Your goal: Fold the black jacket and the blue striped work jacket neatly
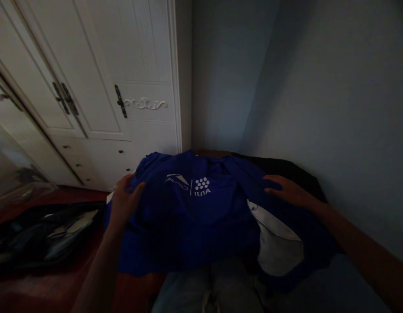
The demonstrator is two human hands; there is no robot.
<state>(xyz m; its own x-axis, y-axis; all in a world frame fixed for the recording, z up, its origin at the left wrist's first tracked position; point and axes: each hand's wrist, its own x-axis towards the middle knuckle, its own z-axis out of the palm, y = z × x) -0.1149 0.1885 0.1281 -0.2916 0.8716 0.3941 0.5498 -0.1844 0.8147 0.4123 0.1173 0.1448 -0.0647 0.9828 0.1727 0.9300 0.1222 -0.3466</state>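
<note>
A blue garment [188, 217], perhaps a sports top or jacket, is spread out in front of me over my lap and the surface beyond. White printed logos stand upside down or mirrored on it, and a pale grey-white panel [281, 245] shows toward its right side. At the garment's left edge is my left hand [125, 198], thumb and fingers apart. Over the right part hovers or rests my right hand [288, 189], its thumb and fingers also parted. Contact with the cloth is hard to judge in the dim light.
A white wardrobe [149, 65] with dark handles and drawers stands ahead on the left. A pale wall [335, 95] rises on the right. On the red floor at left lies an open dark bag or suitcase [51, 234] with things inside. Something black [286, 167] lies behind the garment.
</note>
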